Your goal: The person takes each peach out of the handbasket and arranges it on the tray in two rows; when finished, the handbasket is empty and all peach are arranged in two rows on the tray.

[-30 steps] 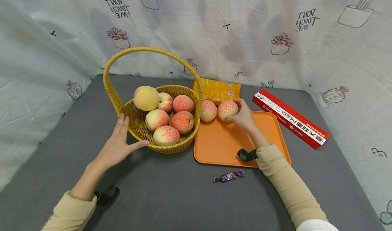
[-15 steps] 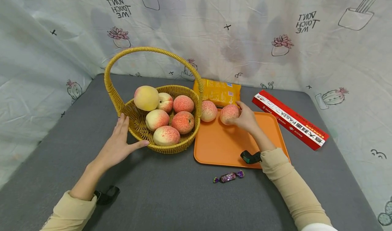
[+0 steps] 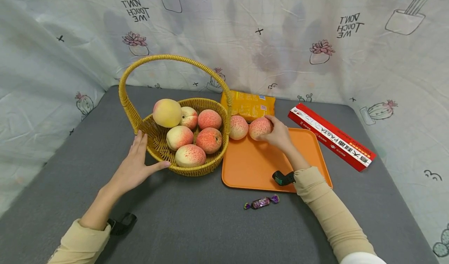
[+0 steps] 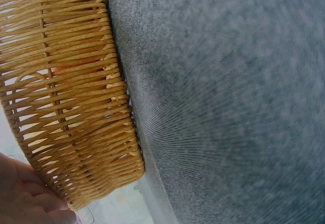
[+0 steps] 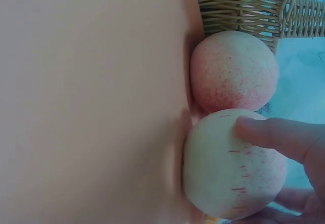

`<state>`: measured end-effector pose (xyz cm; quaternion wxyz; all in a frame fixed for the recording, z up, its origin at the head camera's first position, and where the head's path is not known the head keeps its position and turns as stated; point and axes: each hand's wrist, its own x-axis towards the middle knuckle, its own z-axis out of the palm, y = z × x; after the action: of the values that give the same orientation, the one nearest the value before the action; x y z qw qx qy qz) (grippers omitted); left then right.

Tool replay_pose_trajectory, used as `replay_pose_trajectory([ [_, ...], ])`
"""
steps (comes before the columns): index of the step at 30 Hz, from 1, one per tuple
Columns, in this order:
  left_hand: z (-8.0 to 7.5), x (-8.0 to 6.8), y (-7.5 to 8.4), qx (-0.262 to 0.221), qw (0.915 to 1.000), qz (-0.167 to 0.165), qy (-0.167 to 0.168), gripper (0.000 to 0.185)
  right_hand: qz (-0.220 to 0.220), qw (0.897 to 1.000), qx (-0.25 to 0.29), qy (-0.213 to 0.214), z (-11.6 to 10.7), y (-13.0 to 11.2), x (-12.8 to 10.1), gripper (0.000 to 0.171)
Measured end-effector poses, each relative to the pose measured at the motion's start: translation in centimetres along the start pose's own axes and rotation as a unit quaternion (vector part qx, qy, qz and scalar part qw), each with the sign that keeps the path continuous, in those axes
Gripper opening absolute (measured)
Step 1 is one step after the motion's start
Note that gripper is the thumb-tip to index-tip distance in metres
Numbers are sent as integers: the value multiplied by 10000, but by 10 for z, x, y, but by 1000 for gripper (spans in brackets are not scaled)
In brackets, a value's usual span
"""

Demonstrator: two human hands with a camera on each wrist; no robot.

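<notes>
The right hand has its fingers curled around a peach at the far left corner of the orange tray, the fruit sitting just to the left of the palm and resting on the tray. In the right wrist view a finger lies across that peach, which presses up against a second peach beside it; the two touch. That second peach stands at the tray's left edge, right against the wicker basket. The left hand lies flat and relaxed on the grey table, fingers straight, thumb out toward the basket's near wall and fingertips along its left side; the left wrist view shows the weave close up with the fingertips touching its lower rim. Inside the basket are six more peaches, the yellowest one perched on the far left rim under the tall handle. Behind the tray lies a yellow packet, and to the right of the tray, well clear of the hand, a long red pasta box lies at a slant. A purple wrapped candy lies on the table just in front of the tray, near the right sleeve.
</notes>
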<state>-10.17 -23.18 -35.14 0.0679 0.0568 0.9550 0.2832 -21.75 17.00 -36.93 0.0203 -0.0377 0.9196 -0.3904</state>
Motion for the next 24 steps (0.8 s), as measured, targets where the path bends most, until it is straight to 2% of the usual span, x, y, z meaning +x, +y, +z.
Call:
replay_pose_trajectory([
  [3, 0, 0, 0, -12, 10000, -5, -7, 116, -244, 9994, -197, 147, 0, -4, -4, 83],
  [7, 1, 0, -1, -14, 10000, -8, -9, 116, -1016, 9918, -205, 752, 0, -22, -18, 75],
  [10, 1, 0, -1, -14, 10000, -24, -8, 116, -1875, 9747, -69, 1217, 2, -44, -31, 61],
  [13, 1, 0, -1, -35, 10000, -28, -23, 116, -2753, 9514, 27, 1379, 7, -64, -43, 46],
  [15, 0, 0, -1, -53, 10000, -30, -30, 116, -3161, 9410, 110, 1201, 12, -77, -49, 40],
  [17, 0, 0, -1, -64, 10000, -24, -25, 117, -3331, 9395, 180, 774, 17, -87, -53, 39],
  [21, 0, 0, -1, -51, 10000, -38, -18, 117, -3294, 9436, -111, -309, 31, -103, -52, 44],
  [24, 0, 0, 0, -34, 10000, -47, -29, 116, -3301, 9368, -537, -1025, 45, -110, -48, 49],
])
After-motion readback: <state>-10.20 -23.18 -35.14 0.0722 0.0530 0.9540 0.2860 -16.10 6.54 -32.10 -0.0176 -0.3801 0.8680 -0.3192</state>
